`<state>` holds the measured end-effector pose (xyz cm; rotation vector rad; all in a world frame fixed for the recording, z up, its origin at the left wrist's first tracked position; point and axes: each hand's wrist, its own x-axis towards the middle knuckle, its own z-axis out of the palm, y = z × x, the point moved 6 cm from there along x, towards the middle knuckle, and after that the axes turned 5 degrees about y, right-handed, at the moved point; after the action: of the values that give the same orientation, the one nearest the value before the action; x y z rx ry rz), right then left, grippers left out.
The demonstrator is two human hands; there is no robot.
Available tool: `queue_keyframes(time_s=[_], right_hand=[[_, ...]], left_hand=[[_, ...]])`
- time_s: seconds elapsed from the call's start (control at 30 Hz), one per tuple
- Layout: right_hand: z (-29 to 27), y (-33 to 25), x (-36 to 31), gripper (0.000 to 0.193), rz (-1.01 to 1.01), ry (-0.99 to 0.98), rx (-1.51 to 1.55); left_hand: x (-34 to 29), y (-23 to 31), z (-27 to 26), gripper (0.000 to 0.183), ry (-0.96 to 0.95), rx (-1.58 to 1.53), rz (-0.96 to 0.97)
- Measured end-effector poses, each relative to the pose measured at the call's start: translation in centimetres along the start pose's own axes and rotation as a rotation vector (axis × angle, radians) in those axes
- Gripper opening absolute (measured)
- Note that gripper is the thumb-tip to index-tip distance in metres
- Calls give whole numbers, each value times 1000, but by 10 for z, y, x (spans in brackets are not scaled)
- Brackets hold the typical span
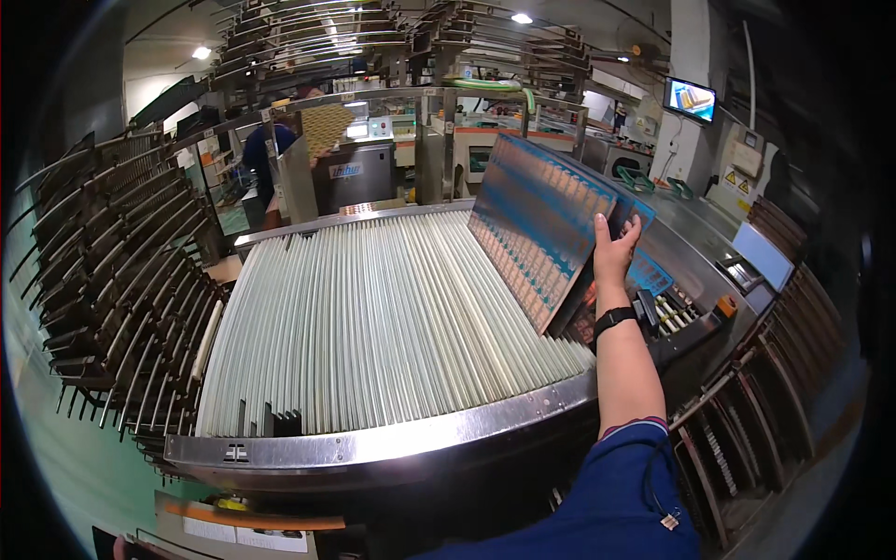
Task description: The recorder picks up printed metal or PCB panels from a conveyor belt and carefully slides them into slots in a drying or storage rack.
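Note:
My right hand [617, 250], with a dark band on its wrist, grips the right edge of a large copper-coloured circuit board panel [541, 219] with blue patterning. The thumb lies near the panel's face, and the other fingers curl at the edge. The panel leans at a tilt over the right end of a long rack of upright pale slats [373, 322]. Another blue-edged panel [642, 213] shows partly behind it, next to my fingers. My left hand is not visible; a small pinkish patch at the lower left edge is too little to make out.
A metal rail [373, 448] bounds the rack's near side. Dark slatted racks [121, 289] stand at left and more [747, 420] at right. Rollers [674, 315] lie beside my wrist. Across the rack, a person in blue [264, 154] handles a yellowish panel [327, 128].

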<state>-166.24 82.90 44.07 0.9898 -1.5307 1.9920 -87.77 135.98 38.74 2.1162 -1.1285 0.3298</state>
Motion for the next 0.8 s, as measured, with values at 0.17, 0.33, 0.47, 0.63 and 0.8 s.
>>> queue_keyframes(time_s=[0.17,0.33,0.47,0.63,0.8], right_hand=[[43,-7,-2,50,143,-140,40],[76,-19,-8,39,124,-226,-66],[76,-60,-41,21,89,-351,669],[44,-112,-63,18,70,-426,756],[18,-88,-87,26,-338,-342,191]], left_hand=[[-23,-5,28,39,-65,-386,-288],[-42,-60,32,38,-86,-471,-215],[-33,12,53,37,26,-718,-263],[-14,60,101,35,68,-936,-289],[17,111,190,33,-129,-1329,-519]])
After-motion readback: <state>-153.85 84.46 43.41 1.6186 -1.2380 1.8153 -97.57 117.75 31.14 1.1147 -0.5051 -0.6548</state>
